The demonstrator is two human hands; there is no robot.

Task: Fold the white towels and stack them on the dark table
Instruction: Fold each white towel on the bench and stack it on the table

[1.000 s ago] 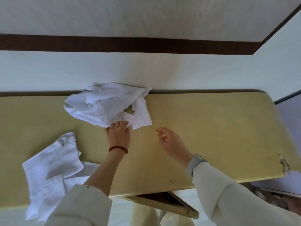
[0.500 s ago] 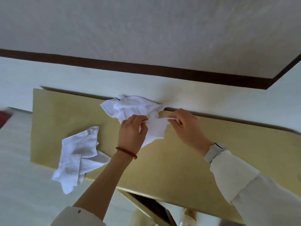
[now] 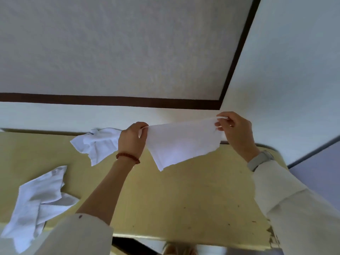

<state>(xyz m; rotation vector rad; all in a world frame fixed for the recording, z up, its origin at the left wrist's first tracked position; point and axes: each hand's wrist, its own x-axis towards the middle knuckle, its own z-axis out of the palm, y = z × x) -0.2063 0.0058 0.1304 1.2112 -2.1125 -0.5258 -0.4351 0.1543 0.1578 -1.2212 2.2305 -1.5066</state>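
A white towel (image 3: pixel 181 142) hangs stretched in the air above the yellow table (image 3: pixel 184 196). My left hand (image 3: pixel 133 139) pinches its left top corner and my right hand (image 3: pixel 233 128) pinches its right top corner. The cloth's lower point dangles just over the tabletop. A second crumpled white towel (image 3: pixel 97 144) lies on the table by the wall, partly behind my left hand. A third rumpled towel (image 3: pixel 38 201) lies at the table's front left, drooping over the edge.
The table stands against a white wall with a dark brown band (image 3: pixel 110 100). Its front right corner (image 3: pixel 272 234) is chipped. A pale purple surface (image 3: pixel 320 173) shows at the right. A dark opening sits under the table's front edge.
Both hands took hold of one towel from the crumpled pile, lifted it and pulled its top edge apart. The camera view tilted and shifted.
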